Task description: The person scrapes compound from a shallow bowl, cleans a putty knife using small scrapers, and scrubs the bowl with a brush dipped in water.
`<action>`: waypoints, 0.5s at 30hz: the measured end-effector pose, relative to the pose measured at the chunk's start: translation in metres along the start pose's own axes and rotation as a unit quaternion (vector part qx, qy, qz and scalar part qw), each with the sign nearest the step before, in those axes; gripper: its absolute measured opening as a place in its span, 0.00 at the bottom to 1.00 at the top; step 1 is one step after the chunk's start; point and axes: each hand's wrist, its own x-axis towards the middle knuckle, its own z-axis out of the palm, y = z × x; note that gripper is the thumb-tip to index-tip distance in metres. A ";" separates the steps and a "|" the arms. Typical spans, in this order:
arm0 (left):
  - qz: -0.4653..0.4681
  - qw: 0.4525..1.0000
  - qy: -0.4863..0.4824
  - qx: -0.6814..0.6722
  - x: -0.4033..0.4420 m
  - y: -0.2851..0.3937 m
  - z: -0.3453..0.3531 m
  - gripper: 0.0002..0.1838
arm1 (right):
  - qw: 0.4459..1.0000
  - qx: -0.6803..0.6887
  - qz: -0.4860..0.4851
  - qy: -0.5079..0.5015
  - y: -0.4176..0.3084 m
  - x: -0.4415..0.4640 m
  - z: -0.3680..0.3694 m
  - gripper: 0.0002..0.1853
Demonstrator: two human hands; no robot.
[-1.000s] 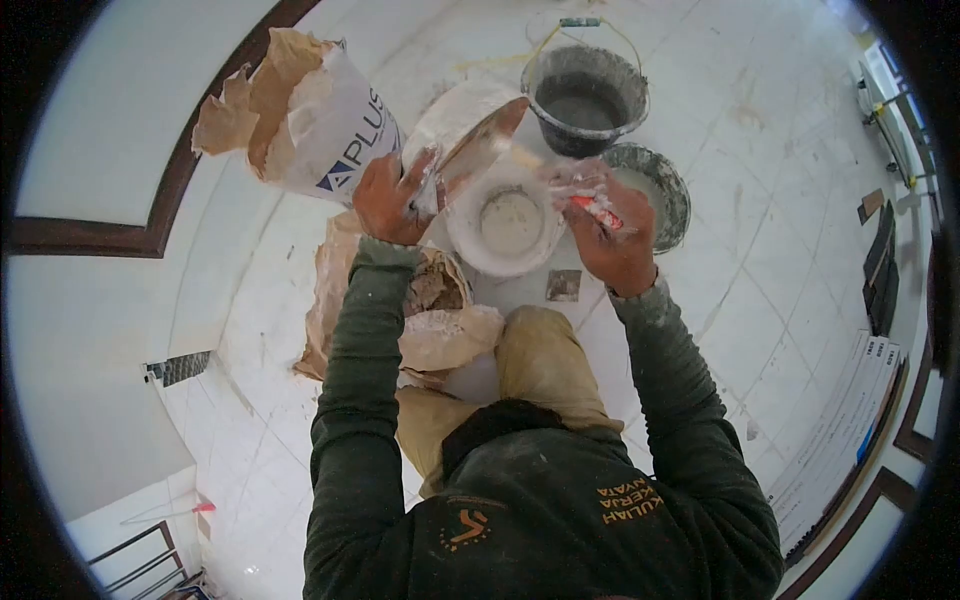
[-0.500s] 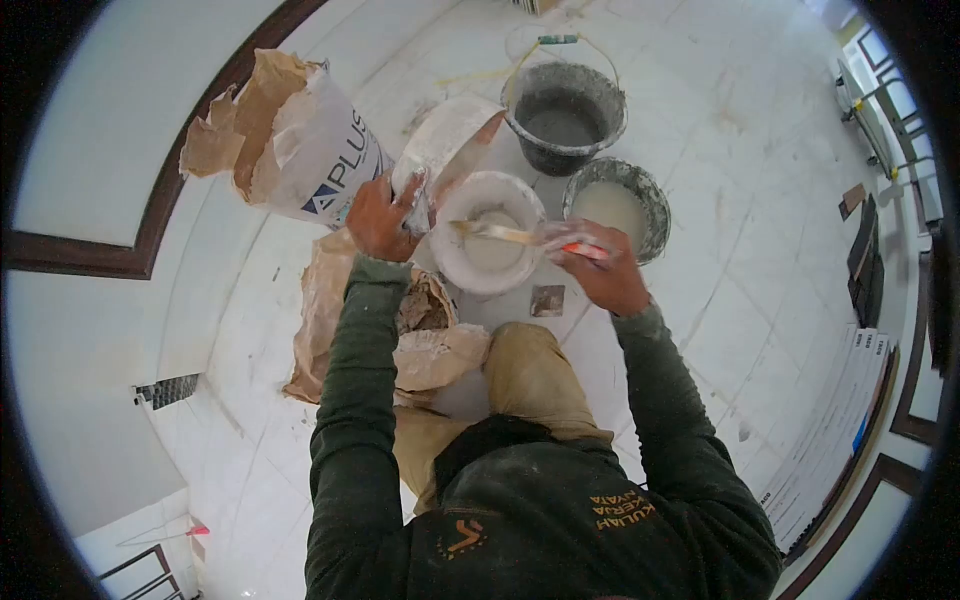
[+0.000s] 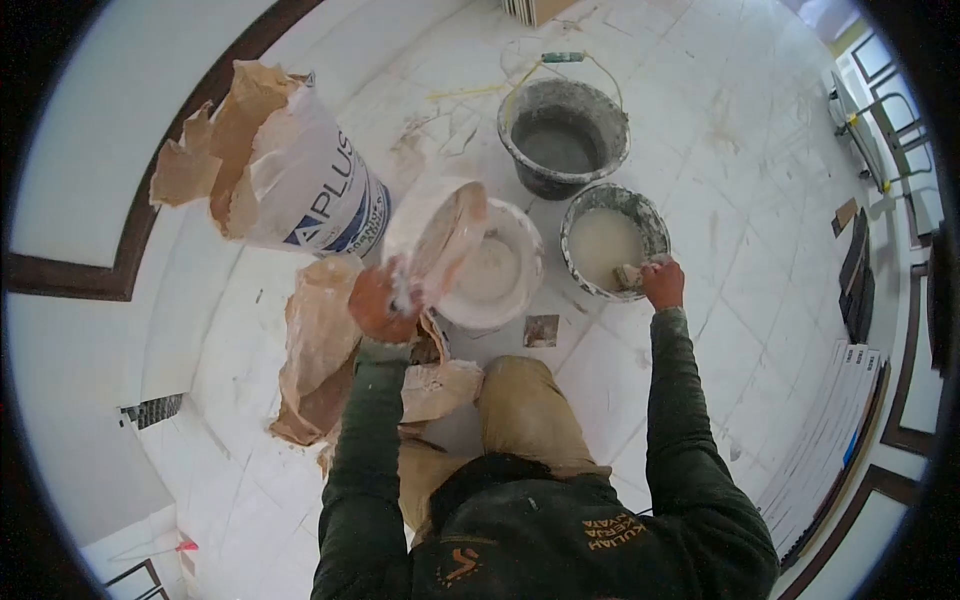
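Note:
My left hand (image 3: 384,302), a little blurred, grips a white plaster-smeared tub (image 3: 436,225), tilted beside and partly over the white bucket (image 3: 530,235). Whitish material lies in that bucket. At the right, my right hand (image 3: 663,284) is closed on a paintbrush (image 3: 628,276) at the near rim of a small dark bucket (image 3: 652,217). The brush head is over or in the milky liquid (image 3: 600,245); its handle is mostly hidden by my fingers.
A larger black bucket (image 3: 510,150) with grey contents stands behind. An open printed paper sack (image 3: 320,200) leans at the left, with a torn brown sack (image 3: 315,350) nearer me. A small square plate (image 3: 541,331) lies on the floor before my knee.
My right hand has carried the brush from above the white bucket to the small dark bucket at the right. The tub in my left hand has moved lower and turned.

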 end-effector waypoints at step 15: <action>-0.556 0.819 0.044 -0.135 -0.144 0.041 -0.021 0.28 | 0.866 -0.373 -0.195 -0.270 -0.159 0.248 0.154 0.34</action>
